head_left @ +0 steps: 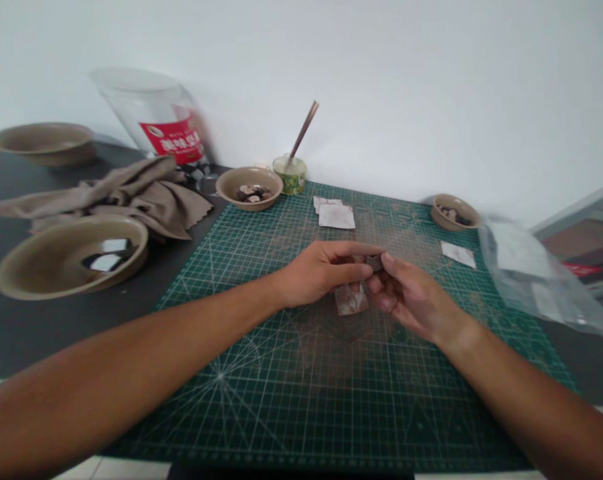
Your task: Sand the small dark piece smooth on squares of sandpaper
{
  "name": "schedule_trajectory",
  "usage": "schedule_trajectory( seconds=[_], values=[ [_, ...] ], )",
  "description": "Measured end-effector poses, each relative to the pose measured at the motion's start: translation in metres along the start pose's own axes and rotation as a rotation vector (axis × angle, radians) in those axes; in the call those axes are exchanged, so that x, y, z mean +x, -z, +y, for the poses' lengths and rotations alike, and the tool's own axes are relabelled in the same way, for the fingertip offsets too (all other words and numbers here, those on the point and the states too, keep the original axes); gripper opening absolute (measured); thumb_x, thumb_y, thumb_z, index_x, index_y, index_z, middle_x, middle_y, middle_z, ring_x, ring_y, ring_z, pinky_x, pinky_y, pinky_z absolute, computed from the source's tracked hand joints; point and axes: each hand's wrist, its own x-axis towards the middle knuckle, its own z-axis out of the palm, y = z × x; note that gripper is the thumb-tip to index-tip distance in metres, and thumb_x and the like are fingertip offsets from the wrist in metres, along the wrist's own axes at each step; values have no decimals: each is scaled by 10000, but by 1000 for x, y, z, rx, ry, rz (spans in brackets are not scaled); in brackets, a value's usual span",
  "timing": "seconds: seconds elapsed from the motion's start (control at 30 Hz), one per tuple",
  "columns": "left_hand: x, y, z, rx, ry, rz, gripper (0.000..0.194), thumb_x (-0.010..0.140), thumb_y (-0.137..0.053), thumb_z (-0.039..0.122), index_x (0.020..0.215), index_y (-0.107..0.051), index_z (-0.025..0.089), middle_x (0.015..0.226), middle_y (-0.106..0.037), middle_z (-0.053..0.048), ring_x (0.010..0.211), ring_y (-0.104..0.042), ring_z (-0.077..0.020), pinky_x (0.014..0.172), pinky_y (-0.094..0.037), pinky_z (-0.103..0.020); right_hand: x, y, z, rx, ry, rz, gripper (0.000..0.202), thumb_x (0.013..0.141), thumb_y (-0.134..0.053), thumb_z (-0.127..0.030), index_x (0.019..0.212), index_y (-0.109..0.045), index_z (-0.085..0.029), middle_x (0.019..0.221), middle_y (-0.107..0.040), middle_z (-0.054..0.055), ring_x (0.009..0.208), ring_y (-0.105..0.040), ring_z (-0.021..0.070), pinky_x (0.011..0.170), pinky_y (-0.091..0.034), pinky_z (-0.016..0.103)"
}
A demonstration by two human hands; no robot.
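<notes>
Between both sets of fingertips is a small dark brown piece (375, 263), flat-looking and partly covered. My left hand (326, 272) pinches it from the left with thumb and fingers. From the right, my right hand (411, 293) grips the same piece, its thumb on top and its other fingers curled beneath. Just under the hands, a reddish-stained pale square (352, 300) lies on the green cutting mat (291, 373). The mat around it carries brownish smudges. What the dark piece is made of, I cannot tell.
Pale squares (336, 216) lie farther back. A small bowl (248, 200), a glass with a brush (290, 177) and another bowl (454, 223) line the back. Left are a cloth (131, 193), a large bowl (26, 267) and a clear jar (141, 107); right, a plastic bag (521, 280).
</notes>
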Motion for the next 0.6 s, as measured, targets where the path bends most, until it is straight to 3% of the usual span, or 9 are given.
schedule_trajectory(
  seconds=[0.27,0.6],
  values=[
    [1,0,-3,12,-4,19,355,848,-741,230,1190,-708,145,823,-718,-24,737,-653,-114,695,-491,-224,-1,-4,-3,-71,36,33,232,861,-736,-399,919,-728,-175,740,-673,12,557,-532,83,478,-404,187],
    [2,0,-3,5,24,14,359,835,-755,256,1173,-703,149,748,-698,-4,650,-617,-95,633,-469,-217,-3,-8,-6,-129,58,30,143,882,-643,-289,919,-705,-166,724,-652,7,541,-513,84,469,-386,193]
  ],
)
